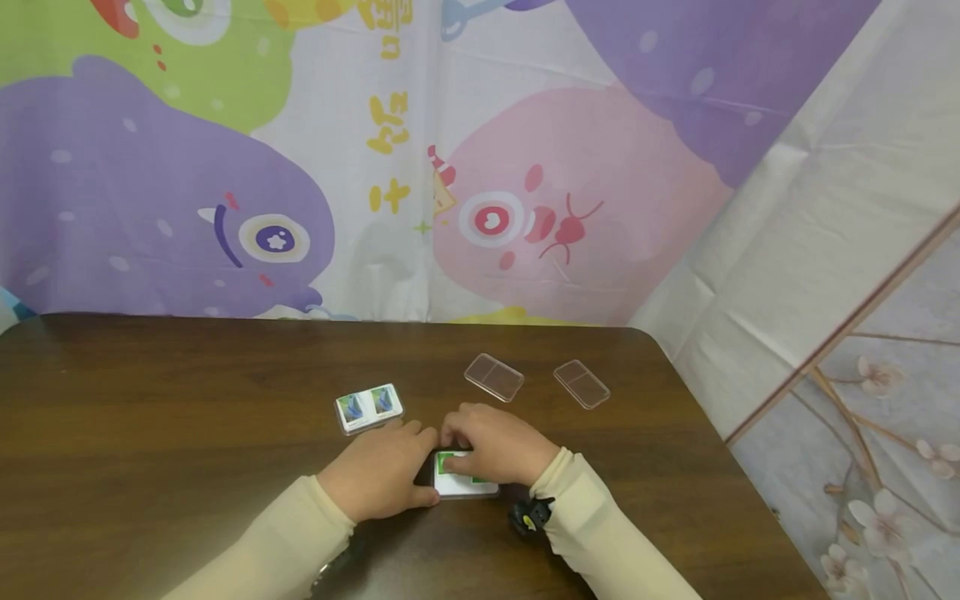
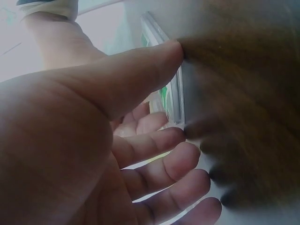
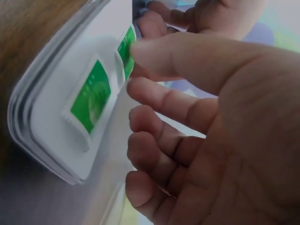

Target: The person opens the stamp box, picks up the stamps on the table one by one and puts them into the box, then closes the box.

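Observation:
A clear plastic case (image 1: 467, 488) with a white insert lies on the table, two green stamps on its face. One green stamp (image 3: 91, 96) lies bare on the right half, its edges slightly raised. The other stamp (image 3: 125, 52) is under my right thumb. My right hand (image 1: 498, 442) reaches over the case; its thumb presses that stamp and the index fingertip is right at the stamp's edge. At the case's left end my left hand (image 1: 386, 471) steadies it, thumb at the near corner and index finger at the far one. Its other fingers stretch out past the case.
A second case (image 1: 369, 408) with two blue-and-green stamps lies beyond my left hand. Two clear covers, a left one (image 1: 494, 377) and a right one (image 1: 582, 384), lie farther back on the brown table (image 1: 187, 400). A cartoon-printed cloth (image 1: 405, 275) hangs behind.

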The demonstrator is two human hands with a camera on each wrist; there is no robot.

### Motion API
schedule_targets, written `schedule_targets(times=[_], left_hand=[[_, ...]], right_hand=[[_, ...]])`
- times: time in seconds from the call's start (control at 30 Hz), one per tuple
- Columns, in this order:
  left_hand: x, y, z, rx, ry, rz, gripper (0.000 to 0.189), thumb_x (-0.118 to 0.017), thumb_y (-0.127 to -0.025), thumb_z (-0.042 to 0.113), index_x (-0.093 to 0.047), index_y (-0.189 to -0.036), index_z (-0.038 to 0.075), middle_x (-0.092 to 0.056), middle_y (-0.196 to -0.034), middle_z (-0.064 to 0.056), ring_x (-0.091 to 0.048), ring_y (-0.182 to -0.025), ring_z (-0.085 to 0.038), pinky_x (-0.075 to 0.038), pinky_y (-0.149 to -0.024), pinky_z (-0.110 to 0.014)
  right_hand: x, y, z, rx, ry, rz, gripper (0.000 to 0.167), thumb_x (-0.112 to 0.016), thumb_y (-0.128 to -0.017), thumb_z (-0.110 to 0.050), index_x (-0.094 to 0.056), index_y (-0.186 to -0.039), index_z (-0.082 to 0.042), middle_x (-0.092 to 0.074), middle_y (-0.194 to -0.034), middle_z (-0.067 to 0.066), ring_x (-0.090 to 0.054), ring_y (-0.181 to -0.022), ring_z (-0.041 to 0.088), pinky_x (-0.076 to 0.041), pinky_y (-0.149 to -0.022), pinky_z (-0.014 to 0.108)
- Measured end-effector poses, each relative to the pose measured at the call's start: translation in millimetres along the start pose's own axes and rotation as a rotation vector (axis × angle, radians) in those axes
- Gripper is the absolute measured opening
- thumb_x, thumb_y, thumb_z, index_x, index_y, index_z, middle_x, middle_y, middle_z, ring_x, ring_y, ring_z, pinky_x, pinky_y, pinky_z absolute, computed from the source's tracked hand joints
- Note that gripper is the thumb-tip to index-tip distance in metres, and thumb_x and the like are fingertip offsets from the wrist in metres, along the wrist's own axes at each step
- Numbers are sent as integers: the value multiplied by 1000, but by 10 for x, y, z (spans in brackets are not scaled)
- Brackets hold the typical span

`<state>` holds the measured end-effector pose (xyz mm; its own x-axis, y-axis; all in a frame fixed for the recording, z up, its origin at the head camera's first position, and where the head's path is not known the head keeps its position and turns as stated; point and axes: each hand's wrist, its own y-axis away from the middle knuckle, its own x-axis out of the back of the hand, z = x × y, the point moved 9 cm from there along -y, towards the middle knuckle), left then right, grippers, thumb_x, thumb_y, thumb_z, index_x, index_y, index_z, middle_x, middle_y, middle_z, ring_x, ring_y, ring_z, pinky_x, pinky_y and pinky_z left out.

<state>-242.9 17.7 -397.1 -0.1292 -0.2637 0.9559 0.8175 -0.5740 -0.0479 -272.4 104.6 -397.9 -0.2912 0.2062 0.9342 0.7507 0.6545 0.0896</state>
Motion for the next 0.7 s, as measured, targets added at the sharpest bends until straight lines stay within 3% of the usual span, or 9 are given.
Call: schedule_targets(times=[0.7], left_hand=[[-1,-2,10,7,-21,-16,55,-90,-77,44,-64,-108,6,-62,-93,-5,-61,-84,-23,-55,-74,-43]], right_hand=[[-11,32,-33,12,4,-48,13,-81,-87,-17,-68,-89,-17,-55,-87,-6,-49,-76,7,-44,-67,22]])
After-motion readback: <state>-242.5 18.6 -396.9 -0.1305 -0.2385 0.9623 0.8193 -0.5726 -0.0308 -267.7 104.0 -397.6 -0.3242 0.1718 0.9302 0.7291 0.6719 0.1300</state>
